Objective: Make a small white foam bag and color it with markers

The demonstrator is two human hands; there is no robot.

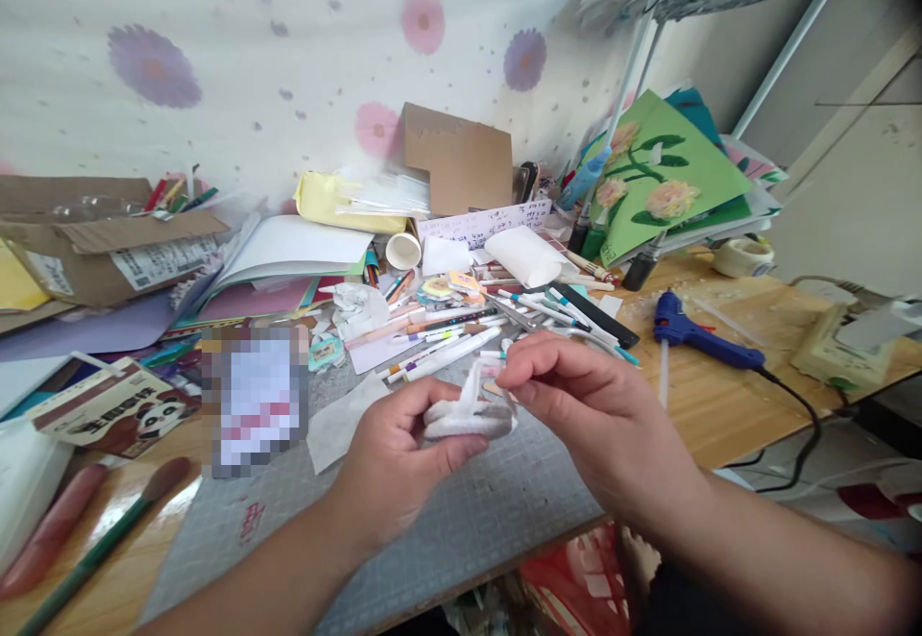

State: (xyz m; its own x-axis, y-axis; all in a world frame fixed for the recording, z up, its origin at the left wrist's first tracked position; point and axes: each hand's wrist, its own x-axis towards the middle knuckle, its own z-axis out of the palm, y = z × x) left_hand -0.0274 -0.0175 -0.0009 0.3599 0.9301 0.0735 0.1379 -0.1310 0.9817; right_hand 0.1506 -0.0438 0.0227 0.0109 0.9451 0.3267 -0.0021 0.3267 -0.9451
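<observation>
My left hand (396,449) is closed around a small wad of folded white tissue (461,415), held between thumb and fingers just above the grey cutting mat (475,511). My right hand (583,396) pinches the upper right end of the same tissue, with a thin wooden stick end showing by its fingertips. Both hands meet over the middle of the mat, in front of a scatter of pens and markers (447,338).
A blue glue gun (695,333) with a black cord lies right on the wooden desk. A roll of tape (745,255) and green flower card (659,175) sit behind it. Cardboard boxes (108,242), paper, a panda box (115,405) and brushes (108,540) crowd the left.
</observation>
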